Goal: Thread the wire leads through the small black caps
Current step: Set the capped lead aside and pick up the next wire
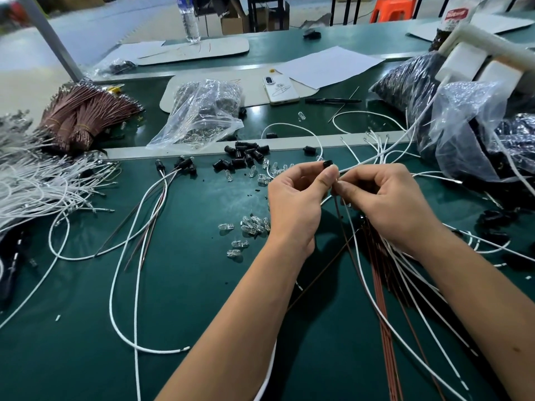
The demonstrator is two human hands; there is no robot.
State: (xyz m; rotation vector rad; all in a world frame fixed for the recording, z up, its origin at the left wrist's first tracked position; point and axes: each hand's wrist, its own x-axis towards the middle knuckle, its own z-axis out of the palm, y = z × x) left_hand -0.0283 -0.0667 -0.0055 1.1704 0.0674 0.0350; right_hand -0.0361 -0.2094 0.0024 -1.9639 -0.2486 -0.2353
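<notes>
Both hands [292, 195] [385, 195] pinch one black cap [327, 163].

A dark green mat [188, 285] is covered with white wires [127, 285] and reddish-brown wires [385, 328]. Black caps [246, 154] are heaped beside clear bulbs [252, 225] (colourless glass). A white phone [280, 89] and white paper [327, 66] are seen behind.

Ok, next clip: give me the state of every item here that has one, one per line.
Left hand: pinches a black cap.
Right hand: fingers curled, pinching wire ends at the cap.
Clear bag: open, lying on its side.
Loose caps: piled, unthreaded.
Finished leads: caps on, laid left.
Water bottle: upright.
Phone: lying flat.
</notes>
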